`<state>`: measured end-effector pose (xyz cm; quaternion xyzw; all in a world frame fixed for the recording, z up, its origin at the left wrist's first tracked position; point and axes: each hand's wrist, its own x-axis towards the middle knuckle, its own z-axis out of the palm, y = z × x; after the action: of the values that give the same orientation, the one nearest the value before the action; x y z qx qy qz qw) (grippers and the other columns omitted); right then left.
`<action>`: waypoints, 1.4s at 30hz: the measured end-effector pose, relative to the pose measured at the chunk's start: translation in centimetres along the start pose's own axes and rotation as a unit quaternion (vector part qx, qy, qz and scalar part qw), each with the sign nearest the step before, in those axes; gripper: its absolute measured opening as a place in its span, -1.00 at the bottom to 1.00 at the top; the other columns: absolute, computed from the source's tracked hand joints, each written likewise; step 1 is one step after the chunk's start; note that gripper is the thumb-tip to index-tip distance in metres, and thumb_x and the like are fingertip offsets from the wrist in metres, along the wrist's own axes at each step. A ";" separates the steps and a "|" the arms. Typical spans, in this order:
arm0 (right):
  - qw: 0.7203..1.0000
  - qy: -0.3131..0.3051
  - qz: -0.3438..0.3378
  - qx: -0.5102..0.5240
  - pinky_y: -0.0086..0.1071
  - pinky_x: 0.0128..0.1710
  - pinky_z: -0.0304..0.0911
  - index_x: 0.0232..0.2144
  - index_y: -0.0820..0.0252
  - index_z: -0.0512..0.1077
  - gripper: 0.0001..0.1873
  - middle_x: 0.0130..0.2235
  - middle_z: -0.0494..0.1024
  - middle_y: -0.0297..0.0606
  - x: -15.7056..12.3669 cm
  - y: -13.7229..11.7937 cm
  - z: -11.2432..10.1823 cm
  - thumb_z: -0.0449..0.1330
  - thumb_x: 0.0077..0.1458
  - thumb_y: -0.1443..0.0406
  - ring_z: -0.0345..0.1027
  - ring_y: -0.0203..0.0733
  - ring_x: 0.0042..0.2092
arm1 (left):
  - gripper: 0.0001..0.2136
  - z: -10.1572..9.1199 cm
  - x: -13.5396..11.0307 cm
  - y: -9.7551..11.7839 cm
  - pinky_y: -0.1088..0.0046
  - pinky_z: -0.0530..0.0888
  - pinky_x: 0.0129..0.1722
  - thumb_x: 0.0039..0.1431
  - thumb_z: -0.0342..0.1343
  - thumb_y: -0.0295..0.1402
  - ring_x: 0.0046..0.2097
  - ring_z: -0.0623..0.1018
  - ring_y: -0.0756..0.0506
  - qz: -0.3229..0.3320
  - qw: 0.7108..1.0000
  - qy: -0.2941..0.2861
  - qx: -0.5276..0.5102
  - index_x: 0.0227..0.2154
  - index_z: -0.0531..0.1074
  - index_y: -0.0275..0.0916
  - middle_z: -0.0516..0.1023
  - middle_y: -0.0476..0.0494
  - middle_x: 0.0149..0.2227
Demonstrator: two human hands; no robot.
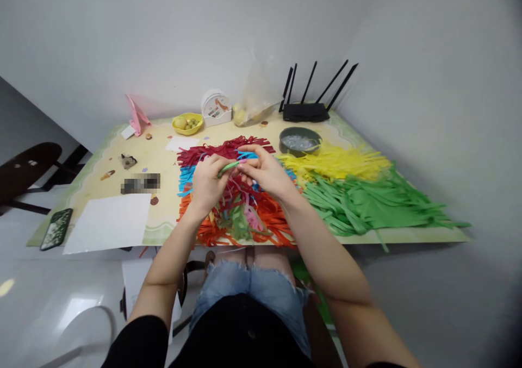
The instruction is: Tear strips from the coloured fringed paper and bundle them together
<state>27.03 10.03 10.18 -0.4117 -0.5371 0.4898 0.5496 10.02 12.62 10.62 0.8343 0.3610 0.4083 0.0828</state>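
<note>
Above the middle of the table, my left hand (pixel 209 182) is closed on a thin green strip (pixel 229 167). My right hand (pixel 269 173) pinches the same strip at its other end, where a small pink bit shows between the fingertips. Under both hands lie fringed strips in layers: dark red strips (pixel 222 147) at the back, blue strips (pixel 186 179) in the middle and orange strips (pixel 279 216) in front. A loose bunch of pale green strips (pixel 238 220) with some pink strips (pixel 255 219) rests on the orange ones.
Yellow strips (pixel 346 163) and green strips (pixel 379 205) are heaped at the right. Behind them stand a grey bowl (pixel 284 144) and a black router (pixel 305 112). A yellow fruit dish (pixel 179 130) is at the back; white paper (pixel 112 221) and a phone (pixel 57 229) lie left.
</note>
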 end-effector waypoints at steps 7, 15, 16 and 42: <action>0.993 0.001 -0.020 -0.121 -0.43 -0.60 0.20 -0.43 0.17 0.39 -0.62 -0.50 0.49 -0.39 0.1 -0.4 -0.9 0.40 -0.09 0.04 0.32 -0.33 -0.60 | -0.88 0.7 -0.7 -0.1 0.32 0.37 -0.17 0.28 0.14 -0.41 -0.17 0.53 -0.16 0.010 0.998 -0.046 0.030 -0.27 0.59 -0.20 0.62 -0.17 -0.26; 0.973 0.184 -0.136 0.003 -0.48 -0.68 0.11 -0.26 0.02 0.24 -0.56 -0.43 0.53 -0.40 0.1 -2.1 -2.5 0.33 0.06 -0.05 0.32 -0.34 -0.58 | -0.77 -1.9 -1.1 -3.8 0.35 0.46 -0.09 0.19 0.20 -0.24 -0.14 0.58 -0.15 -0.106 0.979 -0.078 -0.156 -0.14 0.62 -0.19 0.66 -0.19 -0.13; 0.968 0.198 -0.154 0.008 -0.48 -0.67 0.13 -0.24 0.00 0.22 -0.56 -0.43 0.53 -0.41 0.0 -2.3 -2.9 0.32 0.09 -0.05 0.36 -0.32 -0.56 | -0.73 -2.8 -1.1 -5.2 0.37 0.46 -0.13 0.21 0.18 -0.21 -0.16 0.59 -0.14 -0.163 0.975 -0.051 -0.142 -0.11 0.61 -0.20 0.67 -0.18 -0.13; 0.992 0.078 -0.093 -0.023 -0.48 -0.61 0.22 -0.25 0.14 0.44 -0.56 -0.52 0.54 -0.40 -0.4 -2.2 -0.9 0.41 -0.04 0.00 0.30 -0.36 -0.57 | -0.80 -5.3 -3.3 -6.7 0.44 0.42 -0.17 0.18 0.12 -0.19 -0.24 0.53 -0.09 -0.168 0.975 0.141 -0.024 -0.25 0.52 -0.17 0.60 -0.09 -0.26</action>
<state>28.18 9.35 12.15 -0.4094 -0.5394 0.3905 0.6236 1.14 14.44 9.12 0.6934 0.4942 0.5106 0.1191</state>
